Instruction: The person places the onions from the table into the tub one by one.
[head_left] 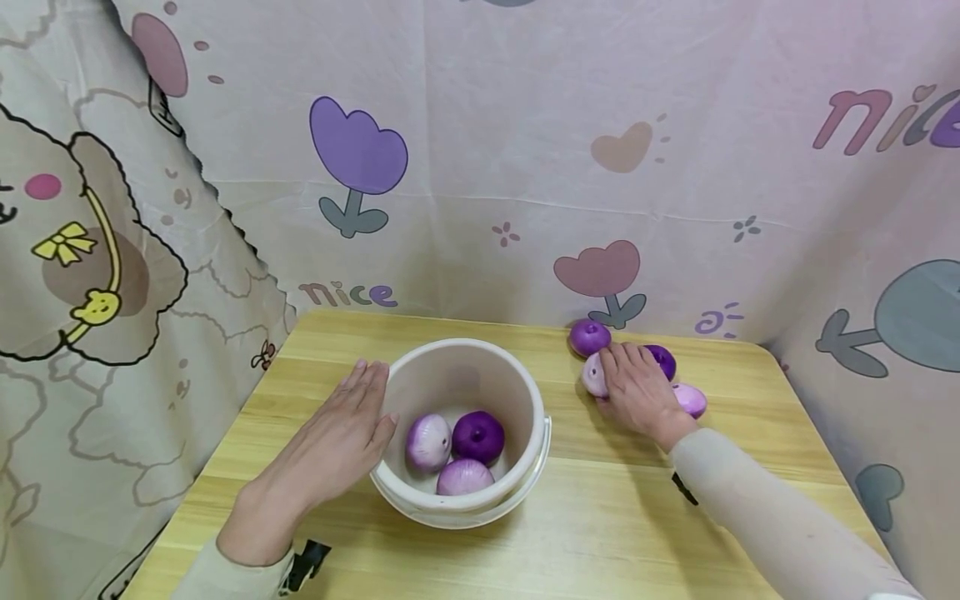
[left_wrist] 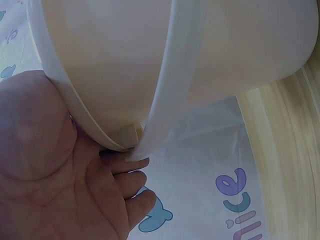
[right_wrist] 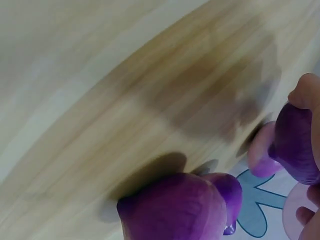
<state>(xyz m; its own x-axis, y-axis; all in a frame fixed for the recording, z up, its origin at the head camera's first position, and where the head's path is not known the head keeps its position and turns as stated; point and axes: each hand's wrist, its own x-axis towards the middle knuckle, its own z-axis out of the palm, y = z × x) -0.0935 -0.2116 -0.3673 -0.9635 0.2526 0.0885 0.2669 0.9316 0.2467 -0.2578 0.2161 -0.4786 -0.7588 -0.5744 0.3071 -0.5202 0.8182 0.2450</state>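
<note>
- Plainly, I see the right hand (head_left: 641, 390) with its fingers curled round one purple-and-white onion (head_left: 594, 375) on the right side of the table (head_left: 600, 533).
- Close about that grip I count three loose onions: a dark one (head_left: 588, 337) just behind it, another (head_left: 662, 362) beyond the hand, and a pinkish one (head_left: 692, 401) to the right.
- Across from it, I find the left hand (head_left: 333, 442) flat, fingers straight, touching the rim of the white bucket (head_left: 457, 371).
- Inside the bucket I see three more onions (head_left: 478, 437).
- Farther out, I make out a printed cloth (head_left: 480, 108) behind the table.
</note>
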